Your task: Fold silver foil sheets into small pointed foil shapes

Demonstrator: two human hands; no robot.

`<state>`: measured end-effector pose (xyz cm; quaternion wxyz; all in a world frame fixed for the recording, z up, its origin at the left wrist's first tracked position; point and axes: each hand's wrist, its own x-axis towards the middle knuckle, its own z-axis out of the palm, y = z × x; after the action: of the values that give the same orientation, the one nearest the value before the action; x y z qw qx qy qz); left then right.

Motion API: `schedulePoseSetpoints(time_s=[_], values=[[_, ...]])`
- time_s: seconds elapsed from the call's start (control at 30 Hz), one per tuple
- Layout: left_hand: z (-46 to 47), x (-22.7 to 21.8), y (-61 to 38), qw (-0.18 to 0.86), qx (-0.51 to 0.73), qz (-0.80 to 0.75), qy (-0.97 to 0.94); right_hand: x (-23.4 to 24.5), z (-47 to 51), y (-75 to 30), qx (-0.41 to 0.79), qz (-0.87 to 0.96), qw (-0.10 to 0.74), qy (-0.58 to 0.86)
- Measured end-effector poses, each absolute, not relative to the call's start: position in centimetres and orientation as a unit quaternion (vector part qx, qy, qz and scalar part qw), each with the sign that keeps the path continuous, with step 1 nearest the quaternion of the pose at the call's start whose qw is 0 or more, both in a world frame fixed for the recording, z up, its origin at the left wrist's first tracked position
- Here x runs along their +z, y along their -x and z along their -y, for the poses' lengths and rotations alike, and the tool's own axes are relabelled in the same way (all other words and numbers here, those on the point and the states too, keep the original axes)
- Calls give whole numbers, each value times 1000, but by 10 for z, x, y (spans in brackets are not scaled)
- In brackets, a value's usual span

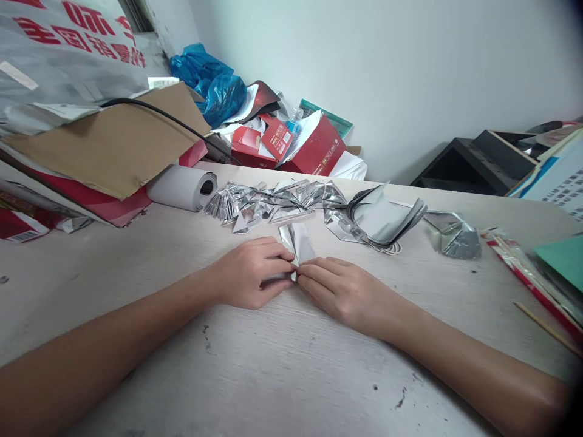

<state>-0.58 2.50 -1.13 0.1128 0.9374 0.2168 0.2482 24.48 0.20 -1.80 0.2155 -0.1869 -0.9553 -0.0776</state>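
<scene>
Between my two hands stands a small folded piece of silver foil paper [300, 243], its white inner side showing at the upper right. My left hand [255, 272] pinches its near end from the left. From the right, my right hand [337, 285] presses its fingers on the same end, the fingertips of both hands nearly touching. The lower part of the paper is mostly hidden under the fingers. Just beyond lie several folded silver foil pieces [250, 212] and a curled stack of foil-paper sheets [382, 218].
A paper roll [182, 188] and a cardboard piece [118, 139] lie at the left. Red boxes [319, 149] and a blue plastic bag [209, 82] sit at the back. To the right are a fanned foil bundle [455, 237], a plastic packet [523, 267] and a thin stick [546, 328].
</scene>
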Motion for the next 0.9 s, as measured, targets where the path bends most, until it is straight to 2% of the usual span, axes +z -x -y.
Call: schedulePoseSetpoints(time_s=[0.27, 0.47, 0.67, 0.9], values=[[-25, -12, 1, 100, 263, -228, -932, -21, -4, -240, 20, 923, 299, 242], [-26, -11, 2, 76, 254, -207, -942, -16, -7, -242, 202, 873, 331, 297], [-26, -14, 2, 96, 254, -223, -936, -16, -11, -243, 283, 842, 306, 343], [-23, -13, -4, 177, 286, -256, -907, -16, -5, -241, 264, 829, 265, 416]])
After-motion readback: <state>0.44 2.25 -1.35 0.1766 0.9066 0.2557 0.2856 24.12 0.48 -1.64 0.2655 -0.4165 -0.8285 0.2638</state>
